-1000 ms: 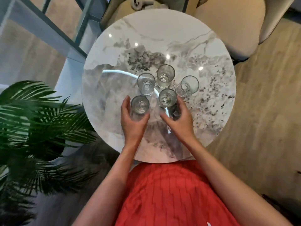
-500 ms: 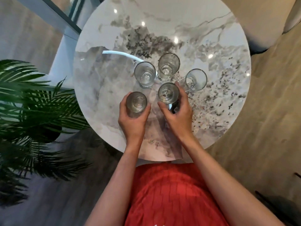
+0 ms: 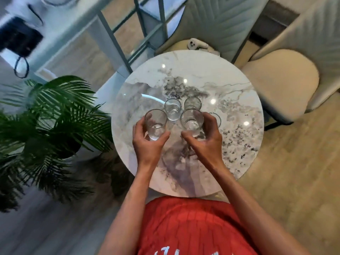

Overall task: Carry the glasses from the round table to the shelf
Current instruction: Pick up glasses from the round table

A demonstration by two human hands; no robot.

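My left hand (image 3: 147,144) is wrapped around a clear glass (image 3: 155,124), held above the round marble table (image 3: 239,144). My right hand (image 3: 206,142) grips a second clear glass (image 3: 192,120), also lifted off the tabletop. Two more glasses stand on the table just beyond them, one on the left (image 3: 173,109) and one on the right (image 3: 192,103). A third standing glass (image 3: 218,117) is mostly hidden behind my right hand.
A potted palm (image 3: 55,115) stands close on the left of the table. Two cream padded chairs (image 3: 279,85) sit behind and to the right. A white controller (image 3: 195,45) lies on the far chair seat. A glass-paned metal frame (image 3: 128,43) stands at the back left.
Both hands have raised their glasses off the table toward me. The camera has pulled back and tilted up, so the chairs and the back-left frame now show.
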